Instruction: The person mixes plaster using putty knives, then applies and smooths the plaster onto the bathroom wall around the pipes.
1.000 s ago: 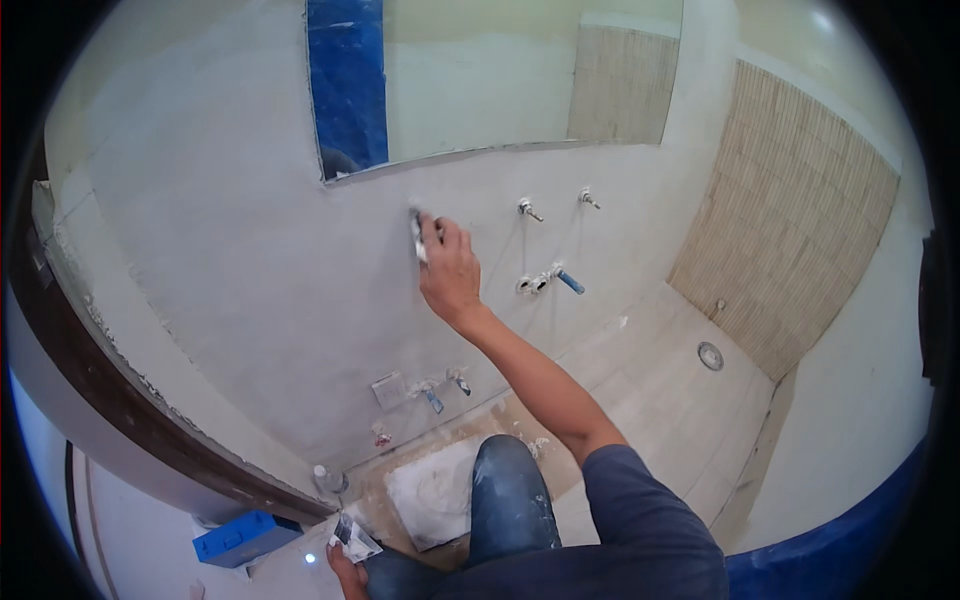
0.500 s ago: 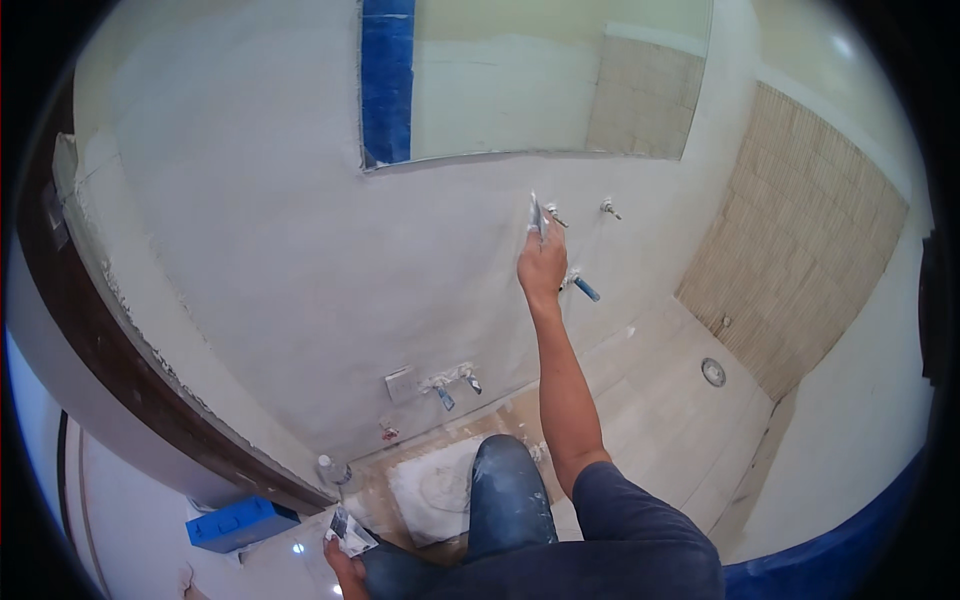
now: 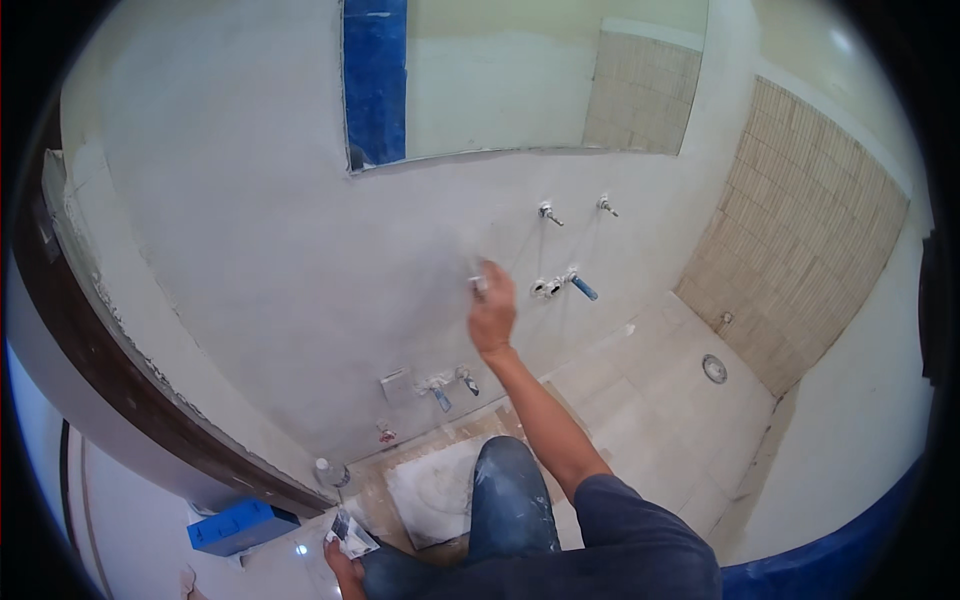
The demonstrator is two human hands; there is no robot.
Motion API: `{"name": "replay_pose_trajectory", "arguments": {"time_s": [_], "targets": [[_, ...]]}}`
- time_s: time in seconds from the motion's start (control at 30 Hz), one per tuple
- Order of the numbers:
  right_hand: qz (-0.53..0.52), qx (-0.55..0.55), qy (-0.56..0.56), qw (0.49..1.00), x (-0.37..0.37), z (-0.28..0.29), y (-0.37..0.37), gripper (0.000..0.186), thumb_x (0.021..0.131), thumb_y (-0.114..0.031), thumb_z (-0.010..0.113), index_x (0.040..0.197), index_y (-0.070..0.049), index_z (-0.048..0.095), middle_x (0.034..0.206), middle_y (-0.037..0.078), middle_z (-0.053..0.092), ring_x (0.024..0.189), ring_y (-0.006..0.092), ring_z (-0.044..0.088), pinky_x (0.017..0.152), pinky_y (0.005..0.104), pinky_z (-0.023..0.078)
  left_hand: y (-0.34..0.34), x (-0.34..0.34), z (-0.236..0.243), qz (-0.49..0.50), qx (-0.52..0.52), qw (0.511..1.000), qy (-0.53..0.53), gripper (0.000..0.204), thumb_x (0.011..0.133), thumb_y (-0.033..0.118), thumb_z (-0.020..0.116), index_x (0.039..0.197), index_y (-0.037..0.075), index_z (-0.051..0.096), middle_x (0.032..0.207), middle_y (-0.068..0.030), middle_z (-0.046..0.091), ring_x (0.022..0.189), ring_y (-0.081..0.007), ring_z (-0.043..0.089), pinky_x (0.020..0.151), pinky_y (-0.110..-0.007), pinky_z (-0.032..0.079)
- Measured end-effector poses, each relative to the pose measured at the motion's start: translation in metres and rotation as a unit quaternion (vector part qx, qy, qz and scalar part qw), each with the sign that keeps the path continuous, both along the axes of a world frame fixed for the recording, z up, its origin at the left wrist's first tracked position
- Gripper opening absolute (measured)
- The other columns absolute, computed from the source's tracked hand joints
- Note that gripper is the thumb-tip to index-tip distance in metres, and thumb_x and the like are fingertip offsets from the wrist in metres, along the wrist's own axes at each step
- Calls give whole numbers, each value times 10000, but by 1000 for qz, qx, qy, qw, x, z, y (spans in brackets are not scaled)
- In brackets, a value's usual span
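Note:
My right hand (image 3: 492, 315), blurred, is closed on a small metal scraper (image 3: 478, 283) against the pale plastered wall (image 3: 250, 260), below the mirror (image 3: 500, 80) and left of the capped pipe fittings (image 3: 550, 287). Two valve stems (image 3: 548, 215) stick out just above and to the right. My left hand (image 3: 342, 562), low at the bottom, grips a metal blade (image 3: 353, 533) smeared with white compound, beside my leg.
Lower fittings (image 3: 440, 390) stick from the wall above a white powdery board (image 3: 425, 485). A plastic bottle (image 3: 328, 472) and a blue box (image 3: 240, 527) are at lower left, by the dark-edged doorway (image 3: 120, 380). Right are ribbed tiles (image 3: 790, 220) and a round drain (image 3: 714, 368).
My right hand swept right along the wall toward the valve stems, then moved back down and left, still holding the scraper. My left hand stays low with its blade.

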State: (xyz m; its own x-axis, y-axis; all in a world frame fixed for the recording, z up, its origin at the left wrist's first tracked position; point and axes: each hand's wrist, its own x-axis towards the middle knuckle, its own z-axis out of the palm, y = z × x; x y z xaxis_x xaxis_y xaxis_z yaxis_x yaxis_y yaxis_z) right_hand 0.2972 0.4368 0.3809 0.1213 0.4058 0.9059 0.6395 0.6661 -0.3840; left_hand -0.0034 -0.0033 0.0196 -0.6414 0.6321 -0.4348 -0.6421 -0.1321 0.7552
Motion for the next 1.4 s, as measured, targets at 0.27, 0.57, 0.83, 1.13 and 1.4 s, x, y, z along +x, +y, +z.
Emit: {"name": "replay_pose_trajectory", "arguments": {"time_s": [0.27,0.57,0.83,1.13,1.4], "targets": [[-3,-352,419,837,62,25,93,533,1059,-432,479,1322,16,600,1291,264,585,1143,457,615,991,511,481,13,13,-11,-33,6,999,7,351,991,213,482,1313,89,548,1211,-79,674,1061,-275,701,888,-455,576],[-12,-83,15,996,-56,101,-30,538,899,-83,627,1426,-36,534,1283,158,547,1145,376,582,937,494,519,1,3,0,-53,20,998,40,323,1003,200,464,1287,77,556,1189,-92,676,1053,-280,702,897,-449,584],[-120,92,-103,983,29,99,18,506,858,-39,628,1347,-165,660,1231,62,624,1117,300,587,883,434,506,2,8,0,-6,21,1000,15,323,1002,185,481,1291,57,547,1176,-108,676,1011,-295,713,825,-444,601],[-41,27,-186,981,-16,15,-18,545,873,-76,614,1412,-150,611,1267,109,607,1145,312,590,940,438,482,0,3,-3,-20,24,999,27,307,989,189,474,1259,80,571,1158,-87,681,1021,-285,708,858,-457,592],[-80,-221,210,949,31,64,46,401,1052,-261,532,1386,-44,574,1299,183,580,1189,400,571,961,514,502,3,3,-11,-27,43,998,23,307,990,184,466,1258,78,568,1195,-82,668,1053,-281,696,893,-457,580]]}}
